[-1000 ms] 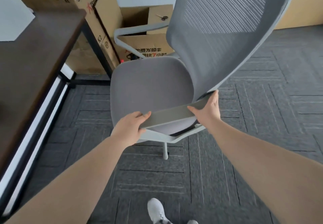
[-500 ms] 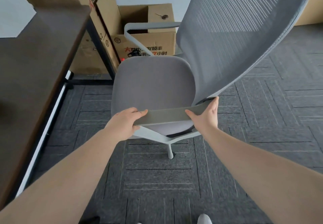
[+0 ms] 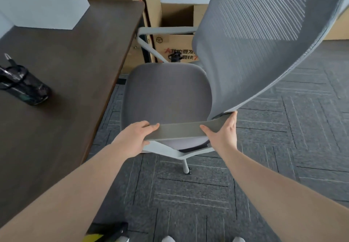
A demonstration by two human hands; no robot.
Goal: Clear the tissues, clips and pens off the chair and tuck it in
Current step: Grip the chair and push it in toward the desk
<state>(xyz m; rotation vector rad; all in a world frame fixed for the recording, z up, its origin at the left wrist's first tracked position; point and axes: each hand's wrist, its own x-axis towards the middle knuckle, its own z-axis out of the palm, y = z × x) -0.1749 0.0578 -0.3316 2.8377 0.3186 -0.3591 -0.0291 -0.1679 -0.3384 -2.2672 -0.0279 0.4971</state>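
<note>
A grey office chair (image 3: 166, 94) with a mesh backrest (image 3: 255, 40) stands on the carpet, its bare seat facing left toward the dark wooden desk (image 3: 71, 75). My left hand (image 3: 132, 140) grips the front end of the near armrest (image 3: 179, 131). The rear end of that armrest, close to the backrest, is held by my right hand (image 3: 222, 132). On the desk's left side stands a black mesh pen holder (image 3: 24, 87) with pens in it. No tissues or clips are in view.
Cardboard boxes (image 3: 175, 47) stand behind the chair against the wall. A black desk leg (image 3: 145, 53) runs down between the desk and the boxes. The chair's far armrest (image 3: 166, 30) sits close to the desk corner. Grey carpet spreads to the right.
The chair has rolled left, closer to the desk, with both hands still on the armrest. My view has swung left, bringing the desk top and pen holder into sight.
</note>
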